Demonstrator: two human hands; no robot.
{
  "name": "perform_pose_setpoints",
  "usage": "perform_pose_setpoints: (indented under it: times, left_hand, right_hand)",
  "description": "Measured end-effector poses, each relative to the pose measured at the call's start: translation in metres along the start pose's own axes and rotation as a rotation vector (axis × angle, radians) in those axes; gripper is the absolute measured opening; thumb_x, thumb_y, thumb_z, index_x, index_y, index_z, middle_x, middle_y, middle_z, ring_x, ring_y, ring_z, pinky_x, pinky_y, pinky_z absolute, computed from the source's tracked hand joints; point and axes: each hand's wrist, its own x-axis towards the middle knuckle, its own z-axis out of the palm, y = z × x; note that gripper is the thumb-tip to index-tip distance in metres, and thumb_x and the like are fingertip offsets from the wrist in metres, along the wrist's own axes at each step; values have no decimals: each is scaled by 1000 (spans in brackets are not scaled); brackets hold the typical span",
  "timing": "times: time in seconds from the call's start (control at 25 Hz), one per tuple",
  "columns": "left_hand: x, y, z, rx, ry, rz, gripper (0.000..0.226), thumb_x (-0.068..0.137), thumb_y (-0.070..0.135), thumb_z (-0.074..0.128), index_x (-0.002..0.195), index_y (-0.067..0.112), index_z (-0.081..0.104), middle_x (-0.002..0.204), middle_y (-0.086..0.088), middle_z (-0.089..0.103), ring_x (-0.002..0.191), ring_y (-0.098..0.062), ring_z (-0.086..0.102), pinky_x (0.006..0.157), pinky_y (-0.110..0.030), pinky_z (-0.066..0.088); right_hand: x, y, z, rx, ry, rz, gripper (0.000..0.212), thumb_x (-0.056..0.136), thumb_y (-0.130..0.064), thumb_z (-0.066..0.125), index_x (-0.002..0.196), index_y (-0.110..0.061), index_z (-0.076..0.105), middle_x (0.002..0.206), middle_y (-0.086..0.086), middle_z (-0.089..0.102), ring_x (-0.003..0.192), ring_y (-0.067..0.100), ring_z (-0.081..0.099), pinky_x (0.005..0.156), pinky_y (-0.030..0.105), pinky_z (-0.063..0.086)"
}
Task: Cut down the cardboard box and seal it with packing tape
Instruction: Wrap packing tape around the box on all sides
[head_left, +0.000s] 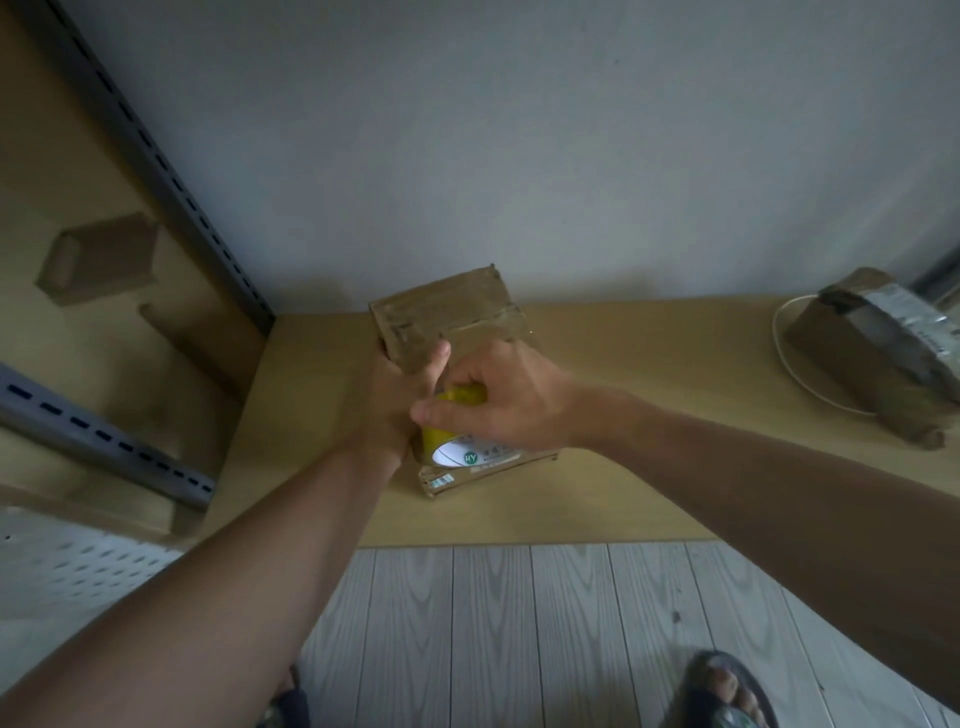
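A small brown cardboard box (447, 312), wrapped in tape, is tipped up on the wooden shelf (649, 353) near the wall. My left hand (400, 395) grips its near left edge, thumb lying up across the front face. My right hand (498, 400) grips a yellow roll of packing tape (447, 436) with a white core, held against the box's near side. A flat piece of cardboard (488, 470) with a label lies under the roll.
A second taped parcel (872, 343) sits on a white ring at the shelf's right end. Grey slotted metal rack posts (171, 187) stand at the left, with another small box (98, 260) behind them. Pale floorboards (519, 623) and my sandalled feet lie below.
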Motion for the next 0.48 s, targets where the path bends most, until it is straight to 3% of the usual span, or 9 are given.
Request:
perform_pose_setpoints:
  times: [0.12,0.24,0.32,0.48]
  left_hand:
    - [0,-9,0,103,37,94,45,89,52,68,122,22,66,109,4,76,99,-14,72,79,-22,53]
    - [-7,7,3,224,63,110,45,94,49,63,127,19,65,117,5,72,108,-15,66,74,-16,39]
    - [-7,10,5,252,55,52,47,96,52,60,130,19,62,110,9,65,100,-11,61,63,-14,36]
    - [0,13,8,231,20,66,42,97,51,59,129,24,61,102,14,61,91,-5,54,51,-2,33]
  right_hand:
    - [-1,5,-20,-62,-59,-89,52,97,-38,59,51,-23,39,42,-12,42,41,5,41,47,15,32]
    - [-1,16,-47,-265,-57,-153,47,96,-42,56,55,-20,46,46,-8,42,43,6,38,46,19,32]
    - [-6,31,-64,-338,-7,-112,49,92,-49,56,56,-16,48,50,-5,40,44,7,35,48,27,35]
    - [-32,56,-74,-316,-18,-13,55,89,-52,61,53,-16,42,48,-7,31,42,9,30,43,21,28]
